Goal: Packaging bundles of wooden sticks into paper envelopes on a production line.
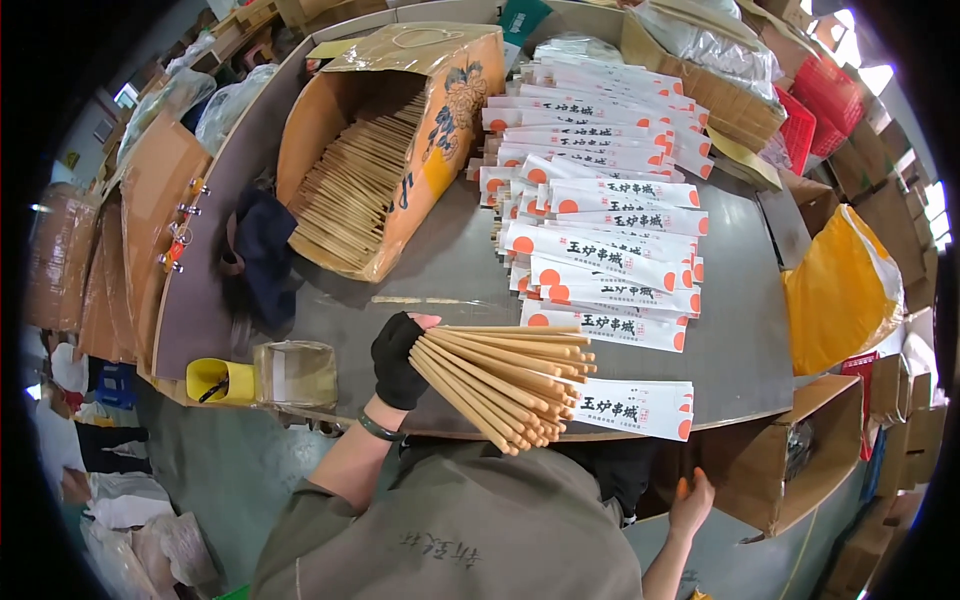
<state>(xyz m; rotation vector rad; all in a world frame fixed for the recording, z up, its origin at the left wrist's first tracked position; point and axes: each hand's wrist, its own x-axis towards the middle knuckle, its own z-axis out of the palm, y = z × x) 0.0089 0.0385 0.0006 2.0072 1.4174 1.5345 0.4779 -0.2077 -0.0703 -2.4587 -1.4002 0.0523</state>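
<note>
Now the gloved left hand (398, 362) grips fanned chopsticks (505, 383); the right hand (692, 503) hangs below the table (740, 300), holding nothing.

The left hand (398, 362), in a black fingerless glove, grips a fanned bundle of wooden chopsticks (505, 385) over the near edge of the grey table (745, 340). Just right of the bundle lies a small stack of white paper sleeves (640, 408) with orange dots; beyond it, more filled sleeves (600, 215) are piled in rows. Left of those rows, an open cardboard box (385, 150) holds loose chopsticks. The right hand (692, 503) hangs below the table edge, fingers loosely spread, holding nothing.
</note>
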